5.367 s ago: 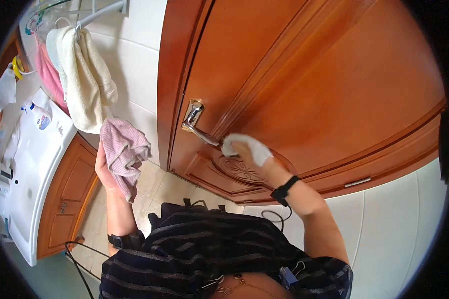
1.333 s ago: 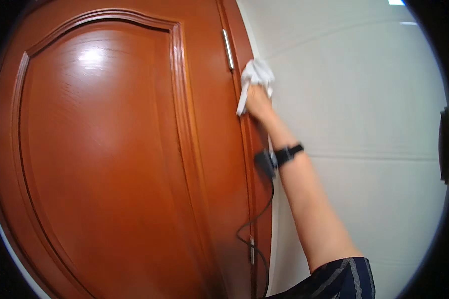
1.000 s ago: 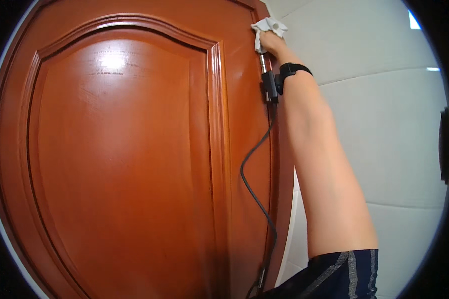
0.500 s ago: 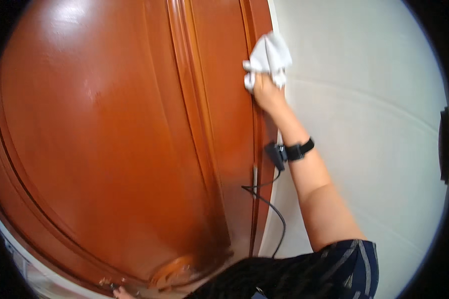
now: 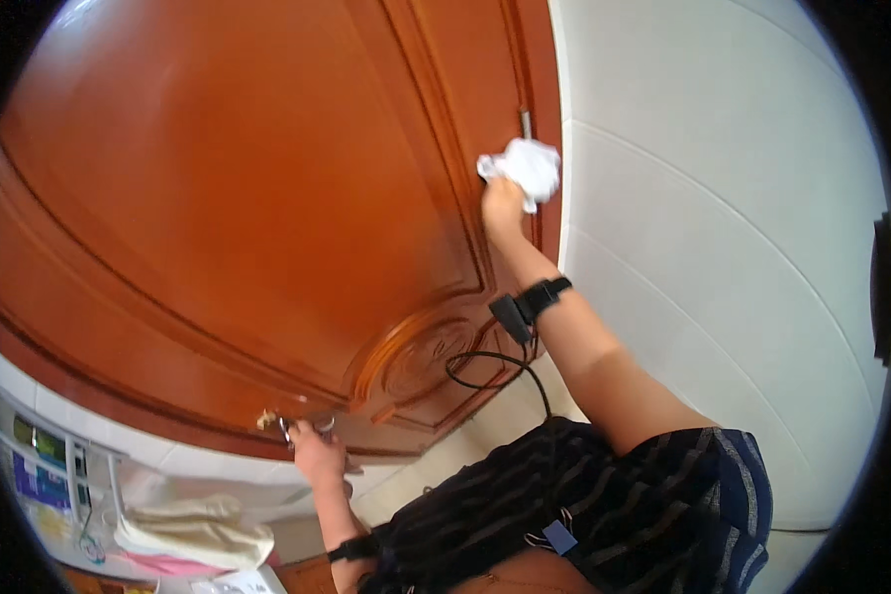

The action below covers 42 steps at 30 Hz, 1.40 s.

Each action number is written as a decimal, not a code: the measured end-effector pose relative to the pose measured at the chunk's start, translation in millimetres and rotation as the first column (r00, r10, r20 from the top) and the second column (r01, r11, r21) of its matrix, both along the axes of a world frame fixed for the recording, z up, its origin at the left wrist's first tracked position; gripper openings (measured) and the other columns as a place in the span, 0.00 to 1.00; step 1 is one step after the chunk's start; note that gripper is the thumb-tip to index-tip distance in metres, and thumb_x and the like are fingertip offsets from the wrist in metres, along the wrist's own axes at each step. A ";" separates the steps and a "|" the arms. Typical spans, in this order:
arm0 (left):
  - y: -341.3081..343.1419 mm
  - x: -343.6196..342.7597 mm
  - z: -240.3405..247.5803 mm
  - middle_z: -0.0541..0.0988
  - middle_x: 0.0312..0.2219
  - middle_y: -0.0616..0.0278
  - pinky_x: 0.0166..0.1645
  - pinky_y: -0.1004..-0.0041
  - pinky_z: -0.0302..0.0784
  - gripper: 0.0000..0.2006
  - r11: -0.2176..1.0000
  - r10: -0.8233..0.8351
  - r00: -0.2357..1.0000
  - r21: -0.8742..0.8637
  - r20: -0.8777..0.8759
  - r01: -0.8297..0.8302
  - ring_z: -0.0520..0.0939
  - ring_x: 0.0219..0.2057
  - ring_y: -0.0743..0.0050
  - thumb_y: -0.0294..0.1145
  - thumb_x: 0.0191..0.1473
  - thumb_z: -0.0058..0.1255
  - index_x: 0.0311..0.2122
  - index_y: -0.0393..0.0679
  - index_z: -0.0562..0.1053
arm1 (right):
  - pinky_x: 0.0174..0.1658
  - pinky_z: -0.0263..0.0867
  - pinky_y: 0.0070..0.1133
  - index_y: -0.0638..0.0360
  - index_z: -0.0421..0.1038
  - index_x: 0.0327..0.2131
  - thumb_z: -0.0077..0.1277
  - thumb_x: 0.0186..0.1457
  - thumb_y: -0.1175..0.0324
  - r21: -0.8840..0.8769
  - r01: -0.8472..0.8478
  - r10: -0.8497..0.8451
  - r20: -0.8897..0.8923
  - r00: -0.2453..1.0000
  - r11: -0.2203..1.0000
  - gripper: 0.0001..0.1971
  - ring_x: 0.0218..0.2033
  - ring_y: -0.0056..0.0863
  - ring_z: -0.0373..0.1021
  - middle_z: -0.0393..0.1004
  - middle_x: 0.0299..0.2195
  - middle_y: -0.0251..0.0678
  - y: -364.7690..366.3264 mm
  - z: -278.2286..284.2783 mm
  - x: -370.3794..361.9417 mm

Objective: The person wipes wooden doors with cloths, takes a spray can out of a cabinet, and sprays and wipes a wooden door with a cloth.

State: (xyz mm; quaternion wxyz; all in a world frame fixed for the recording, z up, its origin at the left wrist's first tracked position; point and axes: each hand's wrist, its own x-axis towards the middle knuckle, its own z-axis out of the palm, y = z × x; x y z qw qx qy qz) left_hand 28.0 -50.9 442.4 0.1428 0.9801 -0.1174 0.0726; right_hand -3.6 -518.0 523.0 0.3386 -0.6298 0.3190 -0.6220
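Observation:
My right hand [image 5: 505, 206] is closed round a crumpled white cloth [image 5: 531, 168] and presses it against the right edge of the reddish-brown wooden door [image 5: 257, 218]. Just above the cloth shows a metal hinge [image 5: 526, 124]. Down at the door's other edge, my left hand [image 5: 319, 455] is closed on the metal door handle [image 5: 287, 430]. The back of that hand partly hides the handle. A round carved panel [image 5: 421, 361] lies low on the door between my two arms.
White wall tiles [image 5: 683, 228] run along the right. A black strap with a small device [image 5: 513, 317] sits on my right forearm, its cable [image 5: 490, 354] looping below. At lower left are a white rack [image 5: 54, 445] and a cream towel [image 5: 198, 532].
My view has tilted downward, bringing the left hand and handle further in. My right hand has slid the cloth down the door edge, from above the hinge to just below it.

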 end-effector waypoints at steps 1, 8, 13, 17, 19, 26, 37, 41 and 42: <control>3.9 1.3 -9.8 0.68 0.45 0.46 0.45 0.54 0.73 0.23 1.000 0.007 0.999 0.004 0.035 -0.007 0.74 0.43 0.40 0.30 0.41 0.60 0.43 0.41 0.63 | 0.46 0.60 0.39 0.68 0.73 0.33 0.38 0.61 0.60 0.031 -0.060 0.057 0.073 0.996 0.998 0.19 0.39 0.53 0.67 0.73 0.34 0.57 25.2 30.9 11.5; -9.4 15.5 -13.9 0.71 0.47 0.53 0.44 0.57 0.75 0.23 0.993 0.057 0.997 0.108 -0.059 -0.051 0.78 0.43 0.49 0.38 0.45 0.58 0.47 0.46 0.66 | 0.42 0.63 0.40 0.69 0.73 0.30 0.42 0.60 0.59 -0.244 0.077 -0.094 -0.060 0.994 0.967 0.20 0.37 0.54 0.70 0.74 0.30 0.58 31.2 30.9 2.0; -13.5 16.5 -14.9 0.71 0.45 0.51 0.44 0.60 0.77 0.18 0.962 0.141 0.989 0.243 -0.051 -0.125 0.79 0.42 0.51 0.35 0.48 0.55 0.44 0.42 0.67 | 0.36 0.65 0.33 0.68 0.72 0.37 0.44 0.59 0.63 -0.186 -0.310 0.232 -0.348 0.908 0.932 0.15 0.32 0.47 0.72 0.74 0.29 0.54 32.6 -58.8 -114.8; 10.4 34.7 -50.0 0.72 0.40 0.50 0.40 0.67 0.80 0.13 0.842 -0.094 0.992 0.538 0.081 0.036 0.81 0.39 0.57 0.30 0.53 0.49 0.43 0.40 0.66 | 0.33 0.63 0.24 0.72 0.71 0.35 0.47 0.59 0.66 0.110 -0.468 0.478 -0.298 0.826 0.877 0.14 0.29 0.21 0.66 0.72 0.25 0.34 86.7 -141.2 -219.9; -7.9 24.5 -38.1 0.72 0.40 0.51 0.37 0.71 0.81 0.09 0.850 -0.007 0.999 0.526 0.040 -0.016 0.82 0.36 0.59 0.30 0.56 0.45 0.41 0.40 0.67 | 0.31 0.62 0.22 0.72 0.72 0.32 0.48 0.59 0.66 0.310 -0.414 0.511 -0.379 0.772 0.856 0.14 0.27 0.19 0.64 0.70 0.23 0.31 103.6 -155.3 -270.3; -15.6 32.1 -41.8 0.74 0.42 0.58 0.35 0.73 0.81 0.12 0.755 0.041 0.987 0.643 0.153 -0.131 0.82 0.39 0.66 0.36 0.58 0.44 0.44 0.43 0.69 | 0.33 0.63 0.20 0.72 0.73 0.34 0.49 0.59 0.66 0.601 -0.339 0.615 -0.338 0.712 0.723 0.14 0.28 0.19 0.66 0.74 0.26 0.33 94.5 -206.9 -383.9; -17.8 40.1 -50.8 0.75 0.37 0.61 0.32 0.71 0.81 0.12 0.671 0.004 0.979 0.726 0.204 -0.154 0.83 0.34 0.66 0.38 0.59 0.43 0.43 0.43 0.68 | 0.27 0.59 0.15 0.59 0.74 0.30 0.51 0.59 0.62 0.642 -0.132 0.395 -0.285 0.873 0.755 0.11 0.24 0.12 0.63 0.70 0.23 0.23 72.4 -298.2 -546.9; -22.5 30.4 -52.5 0.77 0.40 0.55 0.33 0.67 0.82 0.13 0.607 -0.013 0.994 0.790 0.111 -0.081 0.83 0.36 0.60 0.36 0.59 0.44 0.45 0.40 0.68 | 0.27 0.58 0.15 0.61 0.73 0.30 0.51 0.58 0.62 0.648 0.014 0.203 -0.259 0.944 0.761 0.12 0.25 0.12 0.62 0.70 0.24 0.22 72.2 -245.1 -538.8; -8.3 42.1 -54.5 0.77 0.40 0.56 0.33 0.67 0.82 0.13 0.514 -0.060 0.988 0.853 0.143 -0.093 0.83 0.36 0.61 0.36 0.59 0.44 0.44 0.40 0.68 | 0.27 0.57 0.15 0.63 0.73 0.29 0.51 0.58 0.62 0.643 0.013 0.115 -0.156 0.981 0.765 0.13 0.24 0.12 0.60 0.68 0.23 0.22 67.6 -234.2 -528.3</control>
